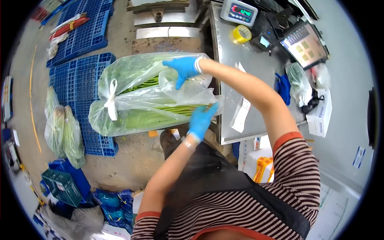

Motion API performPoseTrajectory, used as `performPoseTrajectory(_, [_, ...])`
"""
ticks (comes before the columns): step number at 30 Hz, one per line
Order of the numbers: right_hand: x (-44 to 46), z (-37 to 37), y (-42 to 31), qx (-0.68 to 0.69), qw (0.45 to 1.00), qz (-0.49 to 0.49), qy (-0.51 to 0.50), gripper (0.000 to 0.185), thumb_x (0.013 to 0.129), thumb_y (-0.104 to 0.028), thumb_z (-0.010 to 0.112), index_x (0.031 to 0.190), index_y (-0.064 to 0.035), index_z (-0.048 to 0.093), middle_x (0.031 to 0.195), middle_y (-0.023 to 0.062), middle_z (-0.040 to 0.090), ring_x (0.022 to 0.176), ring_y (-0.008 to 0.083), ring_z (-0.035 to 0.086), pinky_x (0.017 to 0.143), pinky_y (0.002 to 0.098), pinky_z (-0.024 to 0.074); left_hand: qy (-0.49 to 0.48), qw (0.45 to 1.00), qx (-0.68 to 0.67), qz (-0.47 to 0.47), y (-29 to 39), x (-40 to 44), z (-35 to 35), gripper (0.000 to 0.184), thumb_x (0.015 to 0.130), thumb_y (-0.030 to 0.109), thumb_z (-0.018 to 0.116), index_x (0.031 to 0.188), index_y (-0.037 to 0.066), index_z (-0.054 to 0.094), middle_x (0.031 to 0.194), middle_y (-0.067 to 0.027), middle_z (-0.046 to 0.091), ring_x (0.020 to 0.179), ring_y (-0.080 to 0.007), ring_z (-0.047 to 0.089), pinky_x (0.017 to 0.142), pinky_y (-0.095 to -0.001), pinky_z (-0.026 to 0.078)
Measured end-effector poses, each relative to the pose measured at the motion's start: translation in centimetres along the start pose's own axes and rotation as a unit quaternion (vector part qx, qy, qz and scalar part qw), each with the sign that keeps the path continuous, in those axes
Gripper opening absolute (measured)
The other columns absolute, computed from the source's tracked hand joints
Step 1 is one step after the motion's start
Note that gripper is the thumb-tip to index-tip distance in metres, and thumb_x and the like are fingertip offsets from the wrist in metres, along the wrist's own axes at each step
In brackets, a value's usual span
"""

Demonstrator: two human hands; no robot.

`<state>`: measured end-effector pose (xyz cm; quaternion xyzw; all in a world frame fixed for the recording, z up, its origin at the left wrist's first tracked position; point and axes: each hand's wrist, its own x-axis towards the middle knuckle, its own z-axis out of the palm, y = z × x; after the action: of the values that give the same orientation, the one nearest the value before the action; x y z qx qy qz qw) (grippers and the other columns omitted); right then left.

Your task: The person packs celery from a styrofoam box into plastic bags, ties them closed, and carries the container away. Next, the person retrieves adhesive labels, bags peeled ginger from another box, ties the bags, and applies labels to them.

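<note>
Two clear plastic bags of long green stalks, one bag (132,76) farther off and one bag (136,122) nearer, lie side by side, their left ends joined by a white tie (112,100). My right hand (185,70), in a blue glove, rests over the right part of the farther bag, thumb and fingers spread. My left hand (201,122), also blue-gloved, is at the right end of the nearer bag beside the stalk ends, with its fingers apart. Neither hand visibly grips the plastic.
To the right stands a metal table (256,124) with a lit scale (239,13), yellow tape roll (241,34), monitor (305,45) and paper strip (241,114). Blue pallets (82,80) lie on the floor at left, with more bagged greens (64,128) by them.
</note>
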<state>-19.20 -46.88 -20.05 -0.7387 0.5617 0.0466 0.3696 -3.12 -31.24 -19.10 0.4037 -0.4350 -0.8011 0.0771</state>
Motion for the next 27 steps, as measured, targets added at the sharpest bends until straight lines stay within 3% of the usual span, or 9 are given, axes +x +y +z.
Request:
performPoseTrajectory(5, [-1.7, 3.9, -1.3, -0.09, 0.989, 0.066, 0.093, 0.038, 0.081, -0.018, 0.06, 0.118, -0.0094, 0.063, 0.104, 0.0223, 0.067, 0.095, 0.04, 0.065, 0.083, 0.0478, 0.0522, -0.096, 0.974, -0.138, -0.154, -4.2, 6.7, 3.5, 0.037, 0.092, 0.033, 0.064, 0.106, -0.001, 0.068, 0.094, -0.0069, 0.066, 0.087, -0.0137, 0.061, 0.077, -0.0279, 0.049])
performPoseTrajectory(6, [-3.1, 2.0, -1.5, -0.108, 0.982, 0.086, 0.128, 0.027, 0.084, -0.01, 0.051, 0.103, -0.012, 0.069, 0.097, 0.019, 0.068, 0.09, 0.0386, 0.066, 0.078, 0.0486, 0.0528, -0.104, 0.989, -0.091, -0.06, -4.3, 5.9, 3.3, 0.034, 0.092, 0.031, 0.064, 0.103, -0.001, 0.068, 0.091, -0.0068, 0.067, 0.082, -0.0153, 0.061, 0.074, -0.0299, 0.049])
performPoseTrajectory(8, [-7.0, -1.9, -0.6, -0.053, 0.942, 0.129, 0.306, 0.028, 0.081, -0.017, 0.057, 0.106, -0.0152, 0.069, 0.088, 0.0184, 0.069, 0.08, 0.0352, 0.068, 0.073, 0.0464, 0.0542, -0.116, 0.985, 0.008, 0.129, -3.4, 2.4, 0.9, 0.03, 0.092, 0.028, 0.065, 0.095, -0.001, 0.068, 0.084, -0.0067, 0.067, 0.071, -0.0183, 0.061, 0.069, -0.0337, 0.049])
performPoseTrajectory(11, [-11.4, -4.8, 2.9, 0.178, 0.865, 0.081, 0.462, 0.029, 0.074, -0.017, 0.065, 0.101, -0.0114, 0.073, 0.084, 0.0156, 0.07, 0.076, 0.0274, 0.07, 0.071, 0.0352, 0.0548, -0.008, 0.991, 0.073, 0.114, 2.0, -5.4, -3.4, 0.024, 0.093, 0.016, 0.061, 0.11, -0.001, 0.065, 0.098, -0.0069, 0.067, 0.088, -0.0175, 0.064, 0.079, -0.0313, 0.051])
performPoseTrajectory(17, [-15.7, -5.6, -3.1, 0.072, 0.836, 0.076, 0.539, 0.032, 0.077, -0.004, 0.061, 0.105, -0.0125, 0.074, 0.089, 0.0068, 0.07, 0.068, 0.0173, 0.06, 0.069, 0.0285, 0.0504, 0.014, 0.937, -0.344, 0.06, 1.9, -11.3, -4.8, 0.032, 0.088, 0.002, 0.056, 0.119, -0.006, 0.057, 0.105, -0.0135, 0.064, 0.1, -0.0264, 0.062, 0.095, -0.0376, 0.049])
performPoseTrajectory(20, [-16.3, -2.9, -4.1, 0.522, 0.731, 0.117, 0.423, 0.034, 0.08, -0.002, 0.06, 0.111, -0.0072, 0.072, 0.093, 0.002, 0.07, 0.076, 0.0102, 0.06, 0.074, 0.0252, 0.0494, -0.032, 0.903, -0.428, -0.009, -1.3, -11.6, -5.2, 0.04, 0.084, -0.003, 0.054, 0.123, -0.008, 0.053, 0.113, -0.015, 0.061, 0.109, -0.0248, 0.058, 0.101, -0.0403, 0.046])
performPoseTrajectory(22, [-16.2, -0.9, -5.0, 0.53, 0.716, 0.069, 0.449, 0.038, 0.09, -0.007, 0.058, 0.128, 0.0008, 0.06, 0.102, 0.0051, 0.068, 0.096, 0.0111, 0.06, 0.091, 0.0259, 0.0476, -0.037, 0.862, -0.493, -0.116, -4.5, -11.5, -5.0, 0.04, 0.085, -0.001, 0.055, 0.124, -0.006, 0.052, 0.114, -0.0141, 0.061, 0.108, -0.0252, 0.059, 0.1, -0.0411, 0.046])
performPoseTrajectory(24, [-16.0, 0.5, -4.6, 0.736, 0.557, -0.071, 0.378, 0.048, 0.095, -0.011, 0.055, 0.14, 0.001, 0.045, 0.117, 0.0068, 0.064, 0.106, 0.0132, 0.059, 0.098, 0.0295, 0.0461, 0.012, 0.904, -0.402, -0.144, -5.4, -12.3, -4.7, 0.038, 0.088, 0.004, 0.057, 0.125, -0.005, 0.052, 0.113, -0.0106, 0.062, 0.106, -0.0217, 0.06, 0.094, -0.0376, 0.05])
performPoseTrajectory(27, [-16.7, 1.2, -5.2, 0.748, 0.574, -0.022, 0.332, 0.054, 0.097, -0.014, 0.054, 0.145, 0.0004, 0.037, 0.124, 0.0072, 0.061, 0.11, 0.0146, 0.058, 0.1, 0.0322, 0.0458, 0.109, 0.961, -0.168, -0.191, -7.2, -13.0, -4.8, 0.036, 0.09, 0.013, 0.063, 0.123, -0.001, 0.056, 0.114, -0.0079, 0.064, 0.102, -0.0175, 0.062, 0.083, -0.0316, 0.054])
